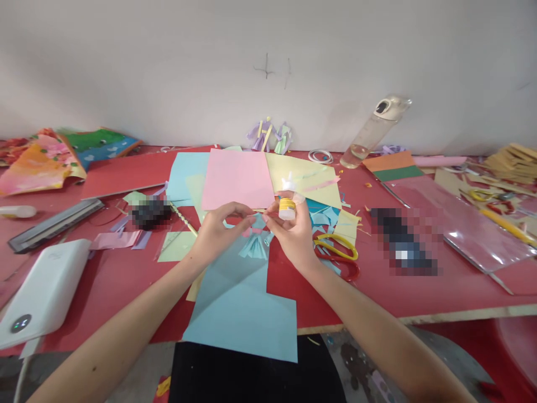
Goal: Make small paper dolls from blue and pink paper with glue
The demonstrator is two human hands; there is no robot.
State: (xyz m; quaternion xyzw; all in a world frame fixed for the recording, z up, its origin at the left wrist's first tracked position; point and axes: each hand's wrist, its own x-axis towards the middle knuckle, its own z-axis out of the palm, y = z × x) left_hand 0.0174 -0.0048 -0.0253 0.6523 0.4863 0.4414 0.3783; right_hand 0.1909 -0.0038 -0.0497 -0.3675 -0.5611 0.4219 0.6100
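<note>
A small pleated light-blue paper dress (254, 248) with a pink waist band hangs between my two hands. My left hand (224, 228) is closed, pinching the dress near its top with thumb and forefinger. My right hand (296, 238) pinches the opposite side of the top with its fingertips. A small white glue bottle (287, 209) with a yellow label is also tucked in the right hand's fingers. Beneath both hands lies a large light-blue paper sheet (243, 313), which overhangs the table's front edge. Yellow-and-red-handled scissors (338, 250) rest just right of my right hand.
Pink paper (237, 179) and pale yellow paper (310, 179) lie behind the hands. Two paper dolls (268, 136) lean against the wall. A water bottle (373, 134) tilts on the right. A white power bank (52, 285) and grey stapler-like bar (54, 224) lie left.
</note>
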